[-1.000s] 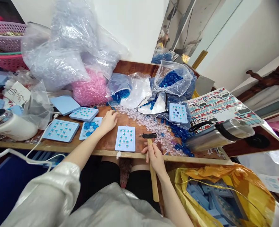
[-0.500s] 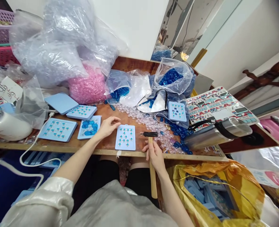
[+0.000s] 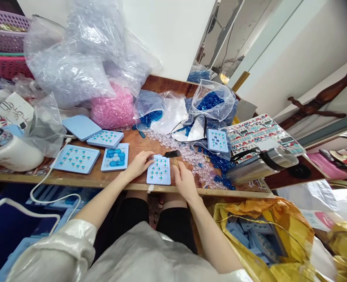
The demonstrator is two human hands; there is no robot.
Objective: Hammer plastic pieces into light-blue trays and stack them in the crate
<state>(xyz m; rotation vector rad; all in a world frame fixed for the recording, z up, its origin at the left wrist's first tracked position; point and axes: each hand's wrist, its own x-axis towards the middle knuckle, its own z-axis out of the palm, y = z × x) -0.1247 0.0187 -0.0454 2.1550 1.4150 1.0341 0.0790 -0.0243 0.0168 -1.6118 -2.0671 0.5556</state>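
Note:
My left hand (image 3: pixel 138 165) rests with its fingertips on the left edge of a light blue pegboard (image 3: pixel 158 170), which lies at the table's front edge and carries small teal-and-white pieces. My right hand (image 3: pixel 185 182) is closed around a wooden-handled hammer (image 3: pixel 172 154). The hammer's dark metal head sits just above the board's top right corner, and my fingers hide most of the handle. Clear plastic rings (image 3: pixel 197 159) and loose blue pieces (image 3: pixel 220 164) lie scattered to the right of the board.
More blue boards (image 3: pixel 76 158) lie on the wooden table (image 3: pixel 73 179) to the left, and one holds long blue pieces (image 3: pixel 115 157). Plastic bags of pink (image 3: pixel 113 109) and blue (image 3: pixel 210 102) parts crowd the back. A steel flask (image 3: pixel 261 166) lies right; a yellow bag of boards (image 3: pixel 249 239) sits below.
The hammer has tilted forward from upright, its head moving left toward the board. My left hand has moved right onto the board's edge. The view has shifted slightly.

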